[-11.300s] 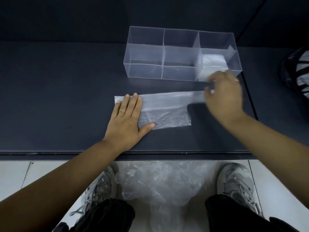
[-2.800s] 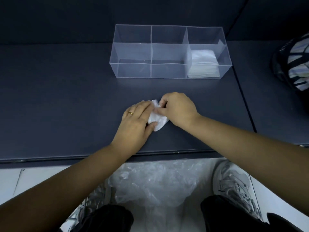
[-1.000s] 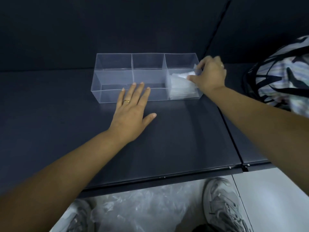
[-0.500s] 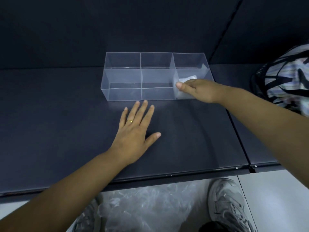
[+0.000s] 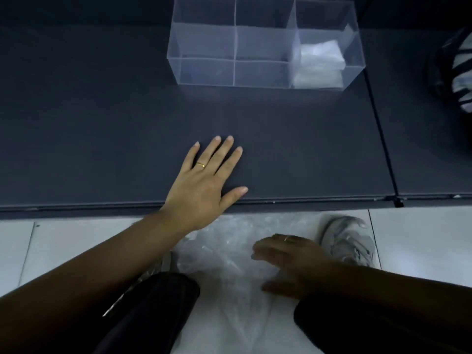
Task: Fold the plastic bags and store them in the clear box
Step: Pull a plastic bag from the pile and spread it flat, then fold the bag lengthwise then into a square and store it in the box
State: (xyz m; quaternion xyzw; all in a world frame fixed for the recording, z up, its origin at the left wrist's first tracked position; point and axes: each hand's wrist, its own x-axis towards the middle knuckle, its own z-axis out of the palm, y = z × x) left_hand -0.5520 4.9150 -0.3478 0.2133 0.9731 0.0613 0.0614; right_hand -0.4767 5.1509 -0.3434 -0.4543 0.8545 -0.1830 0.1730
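Observation:
The clear box (image 5: 204, 44) with three compartments stands at the back of the dark table (image 5: 102, 123). Folded plastic bags (image 5: 319, 62) are stacked in its right compartment; the other two look empty. My left hand (image 5: 207, 185) lies flat on the table near its front edge, fingers straight, holding nothing. My right hand (image 5: 291, 261) is below the table edge, fingers spread over a heap of loose plastic bags (image 5: 224, 264) on the floor between my feet. It grips nothing that I can see.
A striped black-and-white bag (image 5: 459, 65) sits at the right edge on the neighbouring table panel. A seam (image 5: 383, 139) runs between the two panels. My grey shoe (image 5: 350, 241) and dark trouser legs flank the heap on the white tiled floor.
My right hand has left the box's right compartment, leaving the folded bag there, and dropped to the heap on the floor. The view has tilted down. My left hand stays flat on the table.

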